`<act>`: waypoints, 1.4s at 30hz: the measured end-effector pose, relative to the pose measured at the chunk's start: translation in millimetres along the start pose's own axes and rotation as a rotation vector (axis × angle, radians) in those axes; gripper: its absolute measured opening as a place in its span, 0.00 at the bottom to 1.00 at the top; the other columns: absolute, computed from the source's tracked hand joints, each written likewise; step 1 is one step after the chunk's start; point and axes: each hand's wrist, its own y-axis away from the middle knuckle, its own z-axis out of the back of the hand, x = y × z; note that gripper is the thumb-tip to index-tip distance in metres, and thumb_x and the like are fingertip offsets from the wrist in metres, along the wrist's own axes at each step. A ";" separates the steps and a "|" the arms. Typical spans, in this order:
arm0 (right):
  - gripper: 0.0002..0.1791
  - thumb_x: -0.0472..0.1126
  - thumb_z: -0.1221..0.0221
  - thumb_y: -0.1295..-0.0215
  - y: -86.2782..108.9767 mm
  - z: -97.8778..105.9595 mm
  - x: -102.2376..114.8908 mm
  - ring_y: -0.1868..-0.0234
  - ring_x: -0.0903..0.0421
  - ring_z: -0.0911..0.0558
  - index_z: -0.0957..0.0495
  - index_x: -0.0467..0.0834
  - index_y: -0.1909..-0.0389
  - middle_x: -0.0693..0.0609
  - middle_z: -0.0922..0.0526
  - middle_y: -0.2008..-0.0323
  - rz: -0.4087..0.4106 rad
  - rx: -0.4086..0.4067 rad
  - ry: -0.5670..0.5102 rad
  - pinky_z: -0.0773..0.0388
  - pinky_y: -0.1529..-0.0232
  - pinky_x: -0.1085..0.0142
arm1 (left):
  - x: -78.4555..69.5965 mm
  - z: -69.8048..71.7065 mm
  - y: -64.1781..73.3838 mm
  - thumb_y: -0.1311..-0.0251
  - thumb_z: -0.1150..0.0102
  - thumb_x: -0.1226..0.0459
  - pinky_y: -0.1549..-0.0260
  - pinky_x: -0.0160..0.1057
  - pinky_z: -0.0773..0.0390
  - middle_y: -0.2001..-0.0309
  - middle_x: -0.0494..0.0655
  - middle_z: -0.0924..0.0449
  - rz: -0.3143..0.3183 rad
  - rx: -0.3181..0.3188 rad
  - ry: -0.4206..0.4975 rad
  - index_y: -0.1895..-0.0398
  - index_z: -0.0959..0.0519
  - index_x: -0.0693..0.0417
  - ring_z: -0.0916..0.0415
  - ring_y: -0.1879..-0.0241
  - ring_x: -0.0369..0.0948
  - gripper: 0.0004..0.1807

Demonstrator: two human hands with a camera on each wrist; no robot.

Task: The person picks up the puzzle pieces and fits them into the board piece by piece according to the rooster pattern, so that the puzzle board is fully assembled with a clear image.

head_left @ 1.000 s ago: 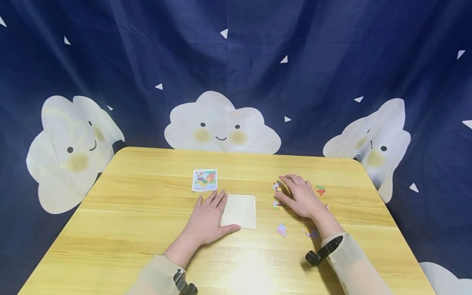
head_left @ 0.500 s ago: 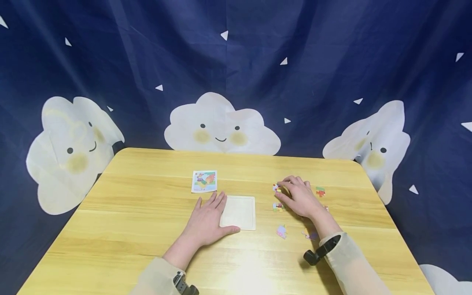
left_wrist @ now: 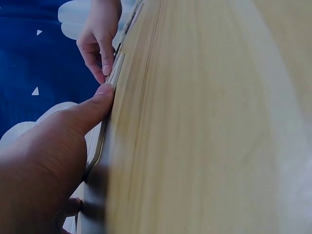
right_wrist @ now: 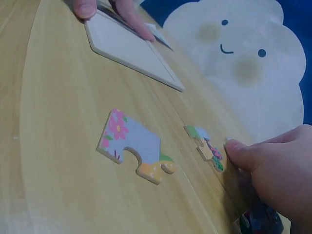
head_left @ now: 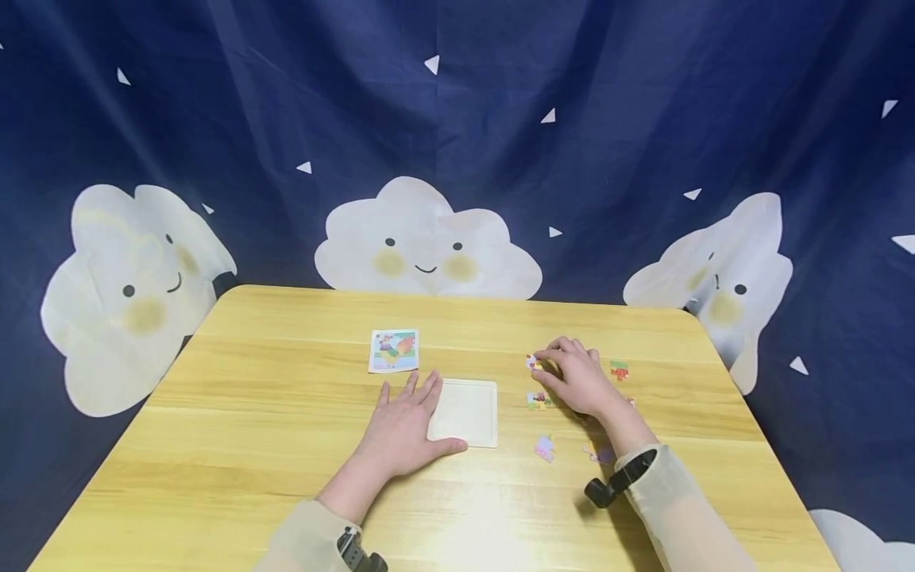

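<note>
Right hand (head_left: 582, 383) narrowed around puzzle piece (head_left: 531, 362) — left hand (head_left: 402, 430) touches tray (head_left: 494, 417) — floor (head_left: 463, 409) visible

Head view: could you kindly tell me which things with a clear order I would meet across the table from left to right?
Card, tray, lilac piece, purple piece, green-and-red piece.

No readable words, labels or numbers anywhere.
</note>
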 end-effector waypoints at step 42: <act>0.20 0.37 0.31 0.29 -4.9 -1.3 3.5 0.68 0.55 0.22 0.16 0.35 0.40 0.53 0.17 0.65 -0.072 -0.022 -0.432 0.24 0.68 0.65 | -0.3 -6.2 0.2 0.43 0.53 0.18 0.26 0.73 0.59 0.16 0.43 0.49 0.009 -0.014 0.013 0.15 0.43 0.53 0.57 0.17 0.53 0.65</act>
